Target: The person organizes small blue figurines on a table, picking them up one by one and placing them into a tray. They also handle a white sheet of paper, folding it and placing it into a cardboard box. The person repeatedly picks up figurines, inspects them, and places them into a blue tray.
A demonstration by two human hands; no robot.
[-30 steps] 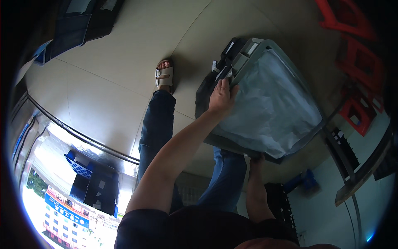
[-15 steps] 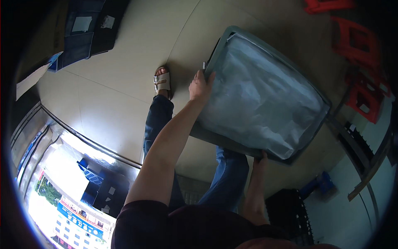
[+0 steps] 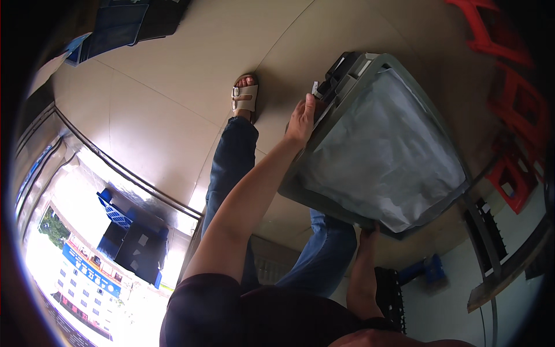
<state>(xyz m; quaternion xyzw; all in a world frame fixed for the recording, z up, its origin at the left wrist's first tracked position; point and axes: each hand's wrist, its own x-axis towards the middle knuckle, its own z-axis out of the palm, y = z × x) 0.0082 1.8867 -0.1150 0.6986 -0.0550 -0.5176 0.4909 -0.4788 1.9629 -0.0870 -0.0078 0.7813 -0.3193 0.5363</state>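
A grey-green plastic crate (image 3: 451, 130) is tilted in front of me, its top covered by a crumpled, whitish translucent plastic sheet (image 3: 393, 150). My left hand (image 3: 302, 118) grips the crate's left side, thumb up near the rim and fingers wrapped behind. At the near right corner my right hand (image 3: 369, 232) holds the lower edge; most of its fingers are hidden beneath. Black and grey parts (image 3: 341, 72) with a small white tag show along the crate's far left side. What lies under the sheet cannot be made out.
Red plastic stools (image 3: 511, 179) line the right side. A worn wooden bar (image 3: 503, 289) and a black rack stand lower right. Dark blue bins (image 3: 118, 29) sit upper left. My sandaled foot (image 3: 245, 95) is on the tiled floor (image 3: 156, 92). Crates (image 3: 139, 254) stand by the bright doorway.
The crate has tipped more steeply, and its far left side with black parts now shows. My left hand has shifted right along with it; my right hand still holds the near corner.
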